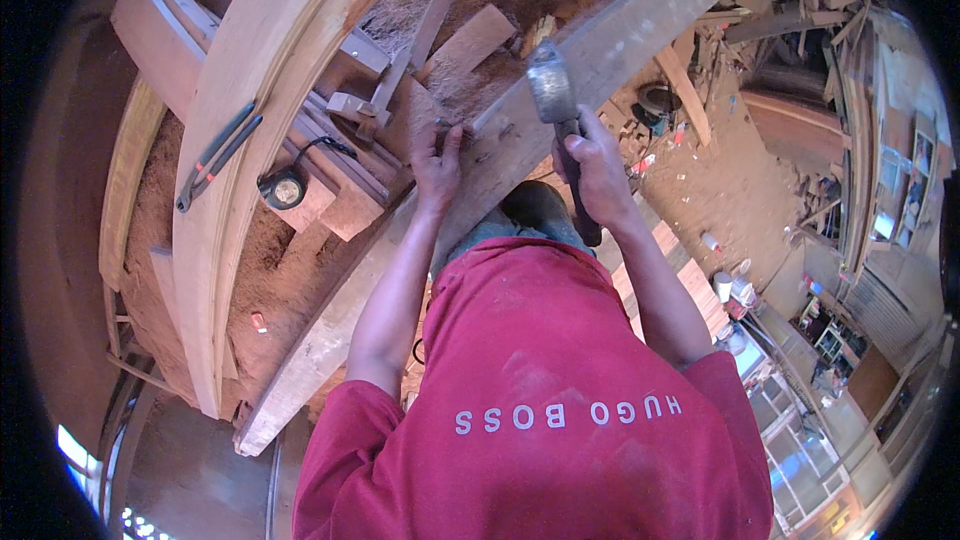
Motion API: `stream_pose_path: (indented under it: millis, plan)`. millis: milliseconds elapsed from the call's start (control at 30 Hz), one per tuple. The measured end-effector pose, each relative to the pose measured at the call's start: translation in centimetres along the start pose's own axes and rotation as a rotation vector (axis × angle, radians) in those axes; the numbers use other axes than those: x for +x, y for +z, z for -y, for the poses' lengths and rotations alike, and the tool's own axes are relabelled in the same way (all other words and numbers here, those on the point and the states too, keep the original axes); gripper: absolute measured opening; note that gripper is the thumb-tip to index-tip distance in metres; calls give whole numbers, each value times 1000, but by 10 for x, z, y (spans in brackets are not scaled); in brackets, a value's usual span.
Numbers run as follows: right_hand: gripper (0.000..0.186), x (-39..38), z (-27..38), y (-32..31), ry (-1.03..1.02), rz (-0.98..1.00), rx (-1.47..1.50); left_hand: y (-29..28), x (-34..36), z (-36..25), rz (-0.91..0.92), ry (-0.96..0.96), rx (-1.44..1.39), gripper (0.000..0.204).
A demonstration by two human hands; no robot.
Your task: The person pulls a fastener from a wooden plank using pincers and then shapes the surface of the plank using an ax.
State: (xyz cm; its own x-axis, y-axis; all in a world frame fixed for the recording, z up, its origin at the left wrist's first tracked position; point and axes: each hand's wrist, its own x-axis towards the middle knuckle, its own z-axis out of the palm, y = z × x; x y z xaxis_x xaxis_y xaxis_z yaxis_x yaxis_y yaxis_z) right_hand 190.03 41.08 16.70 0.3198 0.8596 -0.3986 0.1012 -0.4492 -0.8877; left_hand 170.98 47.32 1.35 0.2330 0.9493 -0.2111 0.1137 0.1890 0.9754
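My right hand (600, 168) is wrapped round the dark handle of a hammer (550, 88), its worn metal head raised above a long wooden beam (325, 350). That beam runs diagonally in front of me, from lower left to upper right. At its far edge my left hand (437, 168) is closed, thumb and fingertips pinched together. Something small and dark shows at those fingertips, too small to name. Left of this hand, a black tape measure (284, 190) rests on wood blocks. Long-handled pincers (216, 160) lie on a curved timber (205, 270).
Offcuts (475, 40) and a wooden piece with a crossbar (362, 112) lie in sawdust beyond my left hand. A scrap pile (810, 0) stands at the far right. Cups and containers (735, 290) sit to my right, and a small red object (259, 323) lies at left.
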Motion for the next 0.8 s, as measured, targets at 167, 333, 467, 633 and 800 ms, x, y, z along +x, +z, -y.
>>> stream_pose_path:
  millis: [167,333,467,633,800]
  plan:
    - [40,8,31,18,-216,7,-396,2,-2,3,-18,-7,-1,13]
    - [51,33,35,31,-404,106,-586,2,-4,28,-11,86,43,15]
    - [45,36,44,36,-475,228,-962,-1,-11,27,-16,276,286,18]
    - [42,26,41,43,-543,277,-1044,-2,-15,44,36,330,277,20]
    - [44,26,36,37,-397,325,-1215,0,-15,43,28,282,307,16]
